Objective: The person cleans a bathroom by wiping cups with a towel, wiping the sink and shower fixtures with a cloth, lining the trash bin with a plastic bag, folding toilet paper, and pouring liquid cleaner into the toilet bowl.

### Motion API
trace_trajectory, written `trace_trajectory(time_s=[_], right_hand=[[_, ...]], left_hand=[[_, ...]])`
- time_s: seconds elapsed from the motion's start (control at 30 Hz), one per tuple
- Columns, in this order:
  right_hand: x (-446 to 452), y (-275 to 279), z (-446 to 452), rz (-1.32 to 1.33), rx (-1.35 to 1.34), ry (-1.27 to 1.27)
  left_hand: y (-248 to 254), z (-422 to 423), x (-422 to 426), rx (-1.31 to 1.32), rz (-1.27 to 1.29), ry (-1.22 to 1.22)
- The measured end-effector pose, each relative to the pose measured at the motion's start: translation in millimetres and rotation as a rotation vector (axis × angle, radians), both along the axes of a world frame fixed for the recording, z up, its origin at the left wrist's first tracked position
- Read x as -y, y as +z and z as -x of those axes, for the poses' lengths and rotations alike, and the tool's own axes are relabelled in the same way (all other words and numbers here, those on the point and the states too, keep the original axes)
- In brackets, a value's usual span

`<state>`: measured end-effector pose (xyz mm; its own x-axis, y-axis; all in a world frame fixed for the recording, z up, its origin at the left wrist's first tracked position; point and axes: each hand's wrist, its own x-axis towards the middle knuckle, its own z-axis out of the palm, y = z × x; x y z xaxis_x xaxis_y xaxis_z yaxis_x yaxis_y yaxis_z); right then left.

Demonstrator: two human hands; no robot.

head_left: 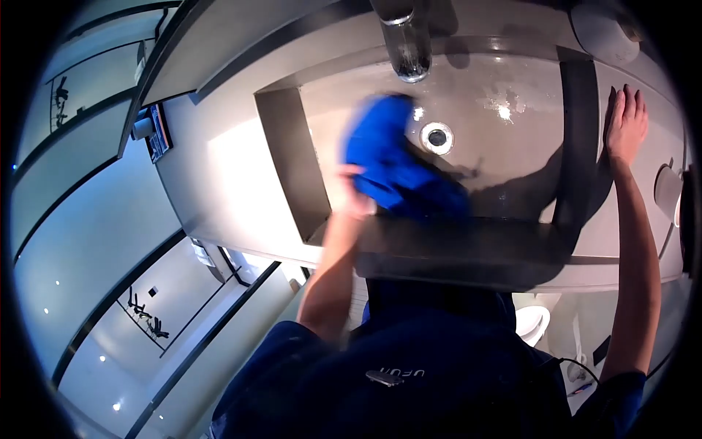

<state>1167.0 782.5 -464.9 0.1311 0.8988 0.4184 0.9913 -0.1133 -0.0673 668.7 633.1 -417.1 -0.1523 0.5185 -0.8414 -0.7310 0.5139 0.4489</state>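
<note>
In the head view, my left hand (352, 196) grips a bright blue cloth (398, 161) over the left half of the sink basin (512, 95). Hand and cloth are both smeared by motion, and part of the fingers is hidden. Whether the cloth touches the basin floor I cannot tell. My right hand (627, 128) lies flat on the counter (596, 212) just right of the basin, fingers stretched out, holding nothing. A round metal drain (437, 138) shows to the right of the cloth. Above it, a chrome faucet (409, 51) reaches over the basin.
A white rounded object (603, 33) stands at the back right corner, and another pale round one (667, 192) by the right edge. A dark rim (453, 252) borders the basin's front, close to my body. A toilet (532, 322) is below the counter's right. Dark-framed panels (95, 190) fill the left.
</note>
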Motion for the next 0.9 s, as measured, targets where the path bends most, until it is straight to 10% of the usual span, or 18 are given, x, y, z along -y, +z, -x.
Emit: trace_trajectory(time_s=[0.17,0.47,0.63,0.67,0.73,0.87,0.9], right_hand=[[0,6,6,0.027,0.014,-0.031],[-6,-15,-31,0.007,0.01,0.088],[-6,-14,-22,0.005,0.026,0.067],[-5,-14,-25,0.006,0.022,0.08],[-5,-13,-23,0.022,0.012,0.033],[-9,-12,-26,0.011,0.139,0.108],[-7,-10,-25,0.017,0.178,0.146]], left_hand=[[5,88,-129,-0.202,-0.085,0.433],[26,-101,-175,0.667,-0.077,0.315],[38,77,-167,-0.167,-0.008,0.122],[31,115,-174,0.064,0.066,0.47],[18,138,-168,-0.123,0.019,-0.028],[6,151,-102,-1.897,-0.107,-1.657],[8,137,-79,-1.997,-0.033,-1.849]])
